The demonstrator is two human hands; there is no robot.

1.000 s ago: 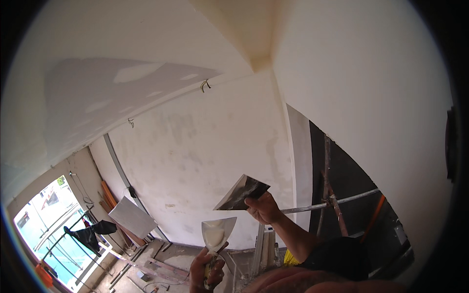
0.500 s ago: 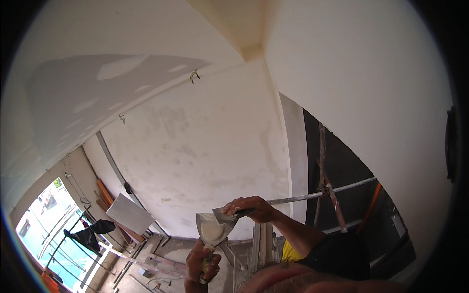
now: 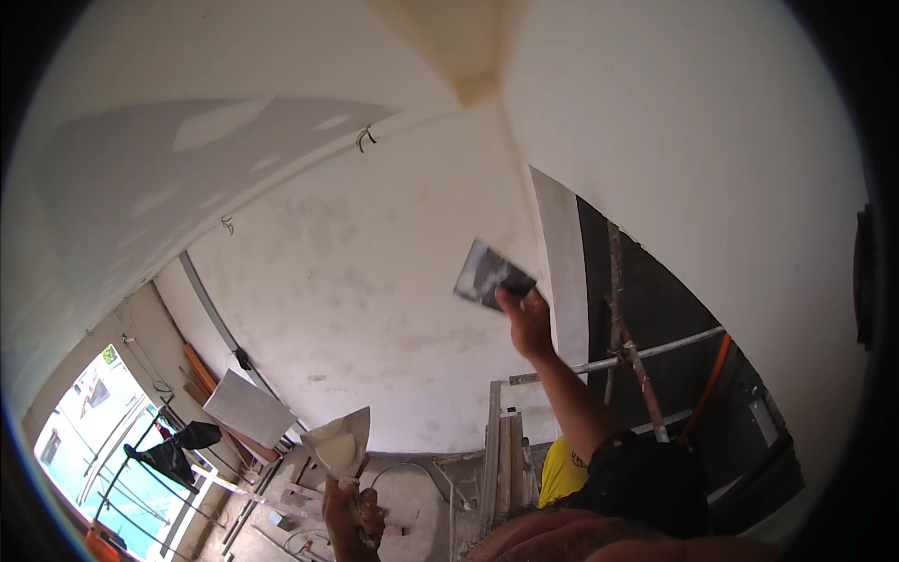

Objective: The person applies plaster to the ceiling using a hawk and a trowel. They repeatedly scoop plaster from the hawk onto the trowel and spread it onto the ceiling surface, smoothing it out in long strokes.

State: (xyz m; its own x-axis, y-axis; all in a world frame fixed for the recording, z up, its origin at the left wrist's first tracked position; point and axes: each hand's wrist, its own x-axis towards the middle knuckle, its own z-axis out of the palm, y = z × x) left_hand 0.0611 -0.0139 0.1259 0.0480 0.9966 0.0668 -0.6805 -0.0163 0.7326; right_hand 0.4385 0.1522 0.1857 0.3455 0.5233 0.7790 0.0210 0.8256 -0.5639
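My left hand is closed round the handle of a wide putty knife, low in the view. A pale lump of filler lies on its flared blade. My right hand is raised in front of the far wall, gripping a flat, square metal scraper by its dark back edge. The scraper is slightly blurred, and a whitish smear shows on it. I cannot tell whether its edge touches the pale, patchy wall.
Metal scaffold tubes stand by a dark opening on the right. Planks rise below my right arm. Wires hang where ceiling meets wall. At lower left are a grey board, a black cloth and a bright window.
My right hand has lifted the scraper up and right, away from the putty knife where the two blades met. My left hand with the putty knife has moved lower and left.
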